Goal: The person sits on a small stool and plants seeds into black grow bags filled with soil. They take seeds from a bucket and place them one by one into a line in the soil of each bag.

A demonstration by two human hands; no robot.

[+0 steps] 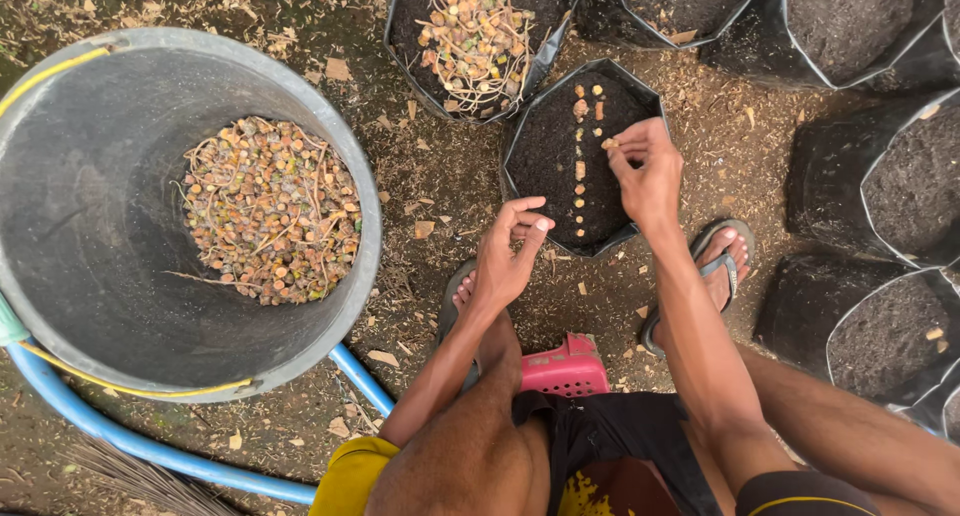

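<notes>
One small pale seed [606, 144] is pinched by the right hand [648, 171] over the black soil-filled grow bag [545, 156], where a row of about ten seeds [579, 171] is laid. The left hand [508, 256] is curled loosely at the bag's near edge, holding nothing visible. Open ground is left between the bag and the grey round bucket [90, 226].

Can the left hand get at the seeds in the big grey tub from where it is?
Probably yes. The left hand hangs free beside the grey tub, whose top is open, with the seeds uncovered and nothing lying between them.
</notes>
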